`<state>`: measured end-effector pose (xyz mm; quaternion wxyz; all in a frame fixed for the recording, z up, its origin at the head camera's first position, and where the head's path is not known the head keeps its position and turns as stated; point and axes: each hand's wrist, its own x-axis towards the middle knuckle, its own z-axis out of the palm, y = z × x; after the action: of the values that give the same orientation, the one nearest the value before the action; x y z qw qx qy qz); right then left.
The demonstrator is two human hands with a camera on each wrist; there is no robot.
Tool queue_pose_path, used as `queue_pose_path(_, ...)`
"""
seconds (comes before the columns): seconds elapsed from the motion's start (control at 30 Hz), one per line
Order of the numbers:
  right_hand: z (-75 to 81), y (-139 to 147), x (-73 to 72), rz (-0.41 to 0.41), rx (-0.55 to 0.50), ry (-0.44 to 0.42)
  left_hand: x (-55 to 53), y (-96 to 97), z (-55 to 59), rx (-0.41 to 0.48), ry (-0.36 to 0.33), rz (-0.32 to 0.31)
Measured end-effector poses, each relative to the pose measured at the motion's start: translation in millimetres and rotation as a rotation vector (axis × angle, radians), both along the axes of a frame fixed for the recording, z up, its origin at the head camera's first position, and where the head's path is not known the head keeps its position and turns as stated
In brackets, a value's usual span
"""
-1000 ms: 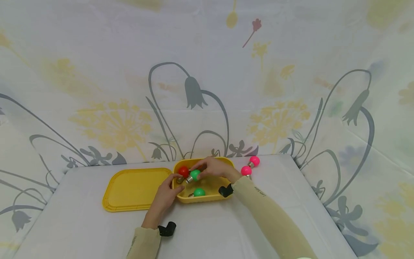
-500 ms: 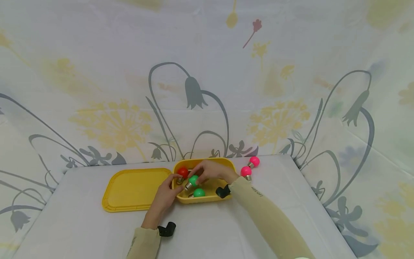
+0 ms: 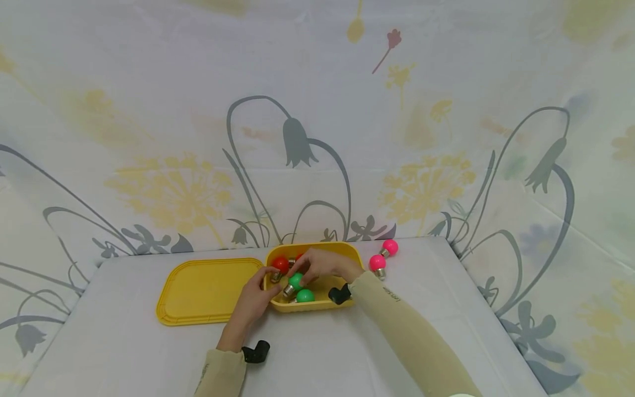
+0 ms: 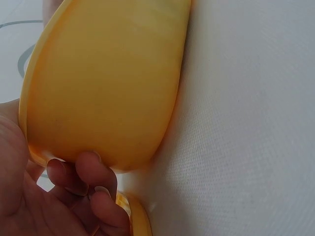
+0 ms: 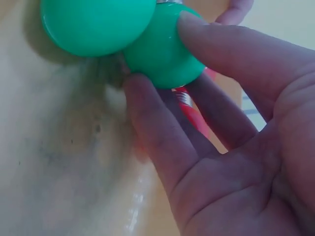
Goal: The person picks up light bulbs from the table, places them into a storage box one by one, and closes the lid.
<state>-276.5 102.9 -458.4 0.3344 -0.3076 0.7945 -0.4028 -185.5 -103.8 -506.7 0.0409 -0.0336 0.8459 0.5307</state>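
Note:
My right hand (image 3: 324, 263) is inside the yellow container (image 3: 327, 303), pinching a green light bulb (image 3: 296, 281) between thumb and fingers. In the right wrist view this bulb (image 5: 165, 51) touches a second green bulb (image 5: 98, 22), which lies near the container's front wall (image 3: 305, 295). Two red bulbs are behind them: one red bulb (image 3: 280, 264) at the left end, the other (image 3: 299, 257) mostly covered by my right hand. At the left end my left hand (image 3: 254, 296) grips the rim, thumb over the edge, fingers curled against the outer wall (image 4: 98, 88).
A flat yellow lid (image 3: 210, 290) lies on the white table left of the container. To its right are two pink bulbs, one (image 3: 390, 247) behind the other (image 3: 377, 263). A patterned cloth (image 3: 317, 138) rises behind the table.
My right hand has brought the green bulb toward the front of the container, beside the other green one. The second red bulb has come partly into view. My left hand stays put.

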Motion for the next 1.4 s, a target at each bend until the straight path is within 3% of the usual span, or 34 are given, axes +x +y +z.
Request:
queue_pose_path(0.57,-2.4,-5.2,0.9,0.01,0.067,0.032,1.2,-0.6,1.7,-0.006,-0.005,-0.009)
queue_pose_path(1.4,-3.0,-6.4,-2.4,0.013,0.008,0.064,1.2,1.0,2.7,0.018,0.0,-0.005)
